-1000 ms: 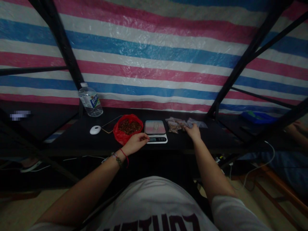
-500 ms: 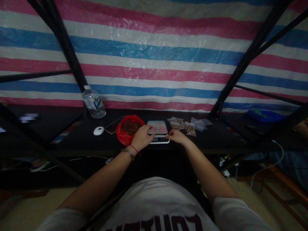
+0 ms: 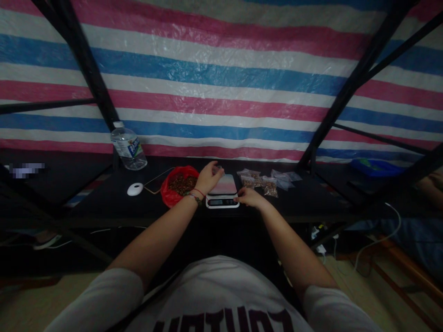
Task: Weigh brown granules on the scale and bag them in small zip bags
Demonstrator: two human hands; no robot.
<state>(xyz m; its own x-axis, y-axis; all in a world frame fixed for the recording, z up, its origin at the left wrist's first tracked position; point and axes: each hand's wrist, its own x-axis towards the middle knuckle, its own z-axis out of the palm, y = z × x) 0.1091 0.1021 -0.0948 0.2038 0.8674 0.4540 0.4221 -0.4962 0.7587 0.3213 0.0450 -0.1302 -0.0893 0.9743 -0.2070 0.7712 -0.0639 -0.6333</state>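
The left hand [image 3: 210,179] is hovering over the back left of the white scale [image 3: 224,189], its fingers bent and slightly spread; something clear seems to be showing at the fingertips, but whether they are gripping it I cannot tell. The right hand [image 3: 249,197] is curling loosely, gripping nothing that is showing, with a fingertip touching the right end of the display panel [image 3: 222,202] (the digits are too small to read). The scale is sitting on the black table [image 3: 294,203] between the hands. Just left of it, a red bag [image 3: 169,197] is standing open around brown pieces [image 3: 182,184]; to its right, filled small bags [image 3: 269,186] are lying just beside flat clear bags [image 3: 284,180]. Farther left, a white rounded device [image 3: 134,189] is resting in front of a clear bottle [image 3: 128,150], a striped sheet [image 3: 214,78] is hanging behind everything, and far right, another person's arm [image 3: 432,189] is showing near a blue tray [image 3: 375,171]
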